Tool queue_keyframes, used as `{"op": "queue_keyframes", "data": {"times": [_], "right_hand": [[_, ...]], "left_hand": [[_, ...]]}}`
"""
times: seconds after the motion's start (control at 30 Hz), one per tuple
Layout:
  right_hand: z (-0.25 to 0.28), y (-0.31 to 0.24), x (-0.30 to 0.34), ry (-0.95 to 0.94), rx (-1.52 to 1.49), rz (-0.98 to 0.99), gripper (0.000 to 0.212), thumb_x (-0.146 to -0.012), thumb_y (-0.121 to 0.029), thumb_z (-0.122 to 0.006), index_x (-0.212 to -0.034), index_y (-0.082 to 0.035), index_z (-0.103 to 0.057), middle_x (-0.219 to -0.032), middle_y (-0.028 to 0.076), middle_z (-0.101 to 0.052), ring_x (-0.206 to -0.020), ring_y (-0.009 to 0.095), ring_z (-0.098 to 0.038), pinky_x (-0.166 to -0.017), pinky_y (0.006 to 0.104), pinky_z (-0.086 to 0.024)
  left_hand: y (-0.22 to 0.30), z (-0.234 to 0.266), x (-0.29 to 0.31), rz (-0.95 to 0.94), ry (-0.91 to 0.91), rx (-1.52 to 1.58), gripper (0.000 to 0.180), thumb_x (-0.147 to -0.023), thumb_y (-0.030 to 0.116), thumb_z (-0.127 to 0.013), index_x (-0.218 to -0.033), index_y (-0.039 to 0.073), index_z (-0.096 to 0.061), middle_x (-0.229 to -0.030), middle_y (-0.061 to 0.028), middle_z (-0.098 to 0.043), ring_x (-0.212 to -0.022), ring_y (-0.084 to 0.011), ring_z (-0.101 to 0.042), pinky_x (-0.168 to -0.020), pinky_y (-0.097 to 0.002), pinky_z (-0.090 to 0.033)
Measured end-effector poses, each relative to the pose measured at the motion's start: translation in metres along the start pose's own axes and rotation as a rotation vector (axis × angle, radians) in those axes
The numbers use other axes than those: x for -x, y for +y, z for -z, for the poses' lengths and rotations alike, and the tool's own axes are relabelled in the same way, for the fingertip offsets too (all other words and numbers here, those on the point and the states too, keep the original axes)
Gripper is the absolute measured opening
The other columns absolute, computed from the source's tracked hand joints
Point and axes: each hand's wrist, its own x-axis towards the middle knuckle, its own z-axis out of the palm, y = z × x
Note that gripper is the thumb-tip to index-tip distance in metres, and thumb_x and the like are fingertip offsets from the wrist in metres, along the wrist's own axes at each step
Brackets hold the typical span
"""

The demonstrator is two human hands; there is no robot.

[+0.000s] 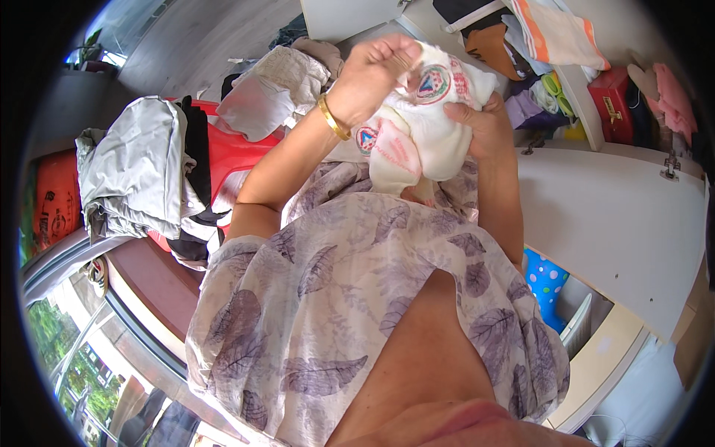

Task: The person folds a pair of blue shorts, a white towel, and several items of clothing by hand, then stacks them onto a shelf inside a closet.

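A bunched white cloth (pixel 439 145) with round blue-and-red printed emblems and red print hangs in front of my body, held between both hands. Its soft folds look like towelling, though I cannot tell its exact kind. My left hand (pixel 376 71), with a gold bangle at the wrist, has its fingers pinched on the cloth's upper left edge. On the other side, my right hand (pixel 488 123) grips the bundle, thumb on the front and fingers mostly hidden behind it. Below the cloth is the lap of my leaf-patterned garment (pixel 320 290).
Folded grey clothing (pixel 134 164) lies at the left beside a red stool (pixel 234 149). More clothes (pixel 279 82) are heaped beyond my left arm. At the right, an open white cabinet door (pixel 611 231) stands near shelves of garments, a red box (pixel 612 104) and a blue dotted item (pixel 546 287).
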Motion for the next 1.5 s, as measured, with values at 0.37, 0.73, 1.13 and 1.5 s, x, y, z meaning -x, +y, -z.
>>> {"op": "queue_keyframes", "data": {"times": [0.37, 0.73, 1.13, 1.5], "right_hand": [[0.016, -0.001, 0.007, 0.145, -0.227, -0.043, 0.042, -0.068, 0.013, -0.055, -0.107, -0.001, -0.059, -0.1, 0.011, -0.064, -0.089, 0.023, -0.064, -0.081, 0.0357, -0.051], [0.018, 0.004, 0.005, 0.082, -0.129, -0.044, 0.054, -0.066, 0.013, -0.054, -0.119, 0.0, -0.051, -0.112, 0.015, -0.059, -0.1, 0.027, -0.06, -0.09, 0.0395, -0.048], [0.013, 0.01, 0.005, 0.1, -0.047, -0.031, 0.048, -0.065, 0.011, -0.053, -0.113, 0.002, -0.055, -0.105, 0.011, -0.062, -0.094, 0.022, -0.062, -0.083, 0.0342, -0.049], [0.015, 0.014, 0.012, 0.087, -0.03, -0.091, 0.047, -0.061, 0.011, -0.054, -0.107, 0.004, -0.058, -0.099, 0.011, -0.063, -0.09, 0.022, -0.062, -0.082, 0.0321, -0.048]], "left_hand": [[0.069, 0.232, -0.066, -0.462, 0.841, 1.435, 0.037, -0.095, 0.026, -0.034, -0.097, -0.005, -0.054, -0.093, -0.0169, -0.063, -0.078, -0.0252, -0.062, -0.067, -0.0365, -0.053], [0.037, 0.334, -0.057, -0.433, 0.385, 1.198, 0.024, -0.093, 0.012, -0.031, -0.089, 0.003, -0.052, -0.055, 0.0, -0.041, -0.045, -0.0107, -0.038, -0.047, -0.0252, -0.037], [-0.005, 0.0, -0.022, -0.874, -0.248, -0.941, 0.022, -0.071, 0.013, -0.071, -0.091, 0.006, -0.068, -0.099, -0.0036, -0.065, -0.085, -0.0193, -0.059, -0.078, -0.0309, -0.046], [-0.011, -0.001, -0.016, -0.883, -0.347, -0.946, 0.015, -0.068, -0.002, -0.061, -0.082, 0.002, -0.064, -0.082, -0.0097, -0.062, -0.077, -0.0253, -0.059, -0.069, -0.0336, -0.049]]}}
